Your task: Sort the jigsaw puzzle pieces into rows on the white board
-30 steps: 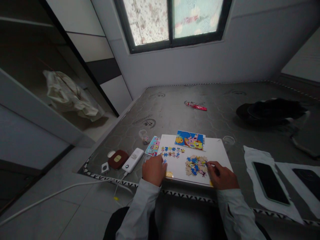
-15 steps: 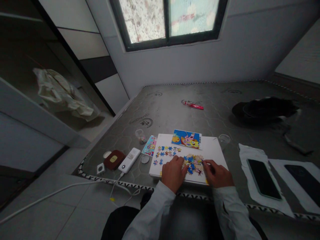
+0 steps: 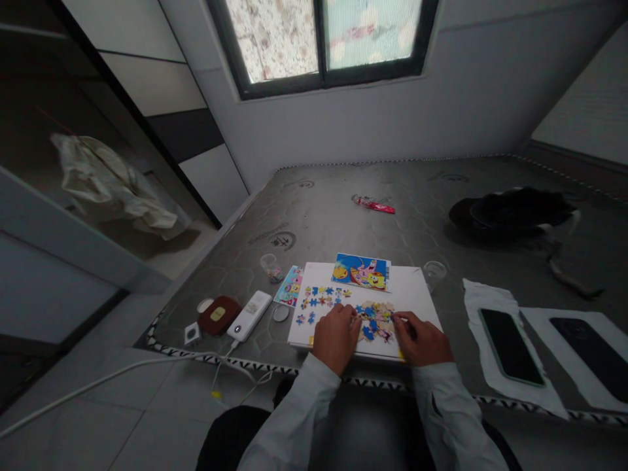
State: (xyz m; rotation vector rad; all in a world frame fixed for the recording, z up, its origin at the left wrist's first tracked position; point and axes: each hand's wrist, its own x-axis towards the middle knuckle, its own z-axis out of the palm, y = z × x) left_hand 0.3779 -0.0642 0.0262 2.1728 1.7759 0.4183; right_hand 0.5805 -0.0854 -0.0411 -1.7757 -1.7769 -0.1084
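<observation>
A white board lies at the near edge of a grey mattress. On it are a heap of jigsaw pieces, several loose blue pieces to its left and a colourful cartoon picture card at the back. My left hand rests at the heap's left side, fingers curled onto the pieces. At the heap's right side my right hand pinches toward the pieces; whether a piece sits between its fingers I cannot make out.
Left of the board lie a second cartoon card, a small plastic cup, a white power bank with cable and a dark red case. Two phones lie on white cloths at right. A black bag and red packet sit farther back.
My left hand has moved right from the board's left edge to the heap of pieces. The right hand has stayed by the heap. The camera has shifted slightly.
</observation>
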